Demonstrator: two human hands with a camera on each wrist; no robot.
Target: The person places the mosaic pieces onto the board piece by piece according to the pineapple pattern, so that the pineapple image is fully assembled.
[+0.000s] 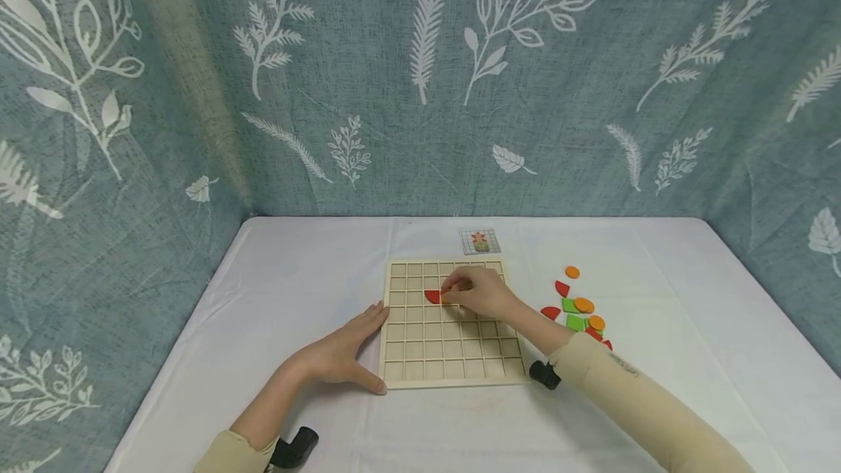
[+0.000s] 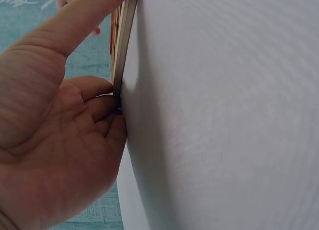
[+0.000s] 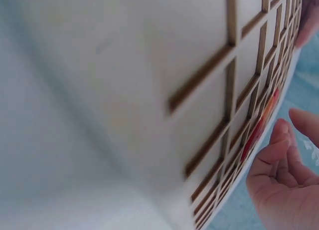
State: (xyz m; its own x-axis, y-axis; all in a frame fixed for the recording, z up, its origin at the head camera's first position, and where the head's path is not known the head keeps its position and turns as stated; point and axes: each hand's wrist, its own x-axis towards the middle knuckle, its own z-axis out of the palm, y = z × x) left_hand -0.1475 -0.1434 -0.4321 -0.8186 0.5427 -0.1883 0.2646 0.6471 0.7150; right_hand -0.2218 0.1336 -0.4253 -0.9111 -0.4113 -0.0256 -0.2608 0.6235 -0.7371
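Observation:
A pale wooden grid board (image 1: 423, 350) lies on the white cloth. My left hand (image 1: 344, 349) is spread along its left side, with the thumb by the near corner and the fingertips at the edge. Over the upper middle of the grid, my right hand (image 1: 482, 292) has its fingertips close to an orange piece (image 3: 269, 108) lying in the board. In the right wrist view, a gap shows between thumb and fingers. A red quarter-round piece (image 1: 432, 297) is set left of the orange one, and another red piece (image 3: 251, 140) shows on its other side.
Right of the board lie loose pieces: orange discs (image 1: 572, 272), red quarter-rounds (image 1: 550, 312) and green squares (image 1: 575, 322), some overlapping. Behind the board is a small pattern card (image 1: 480, 241). A leaf-print curtain (image 1: 394, 137) closes off the table's back and sides.

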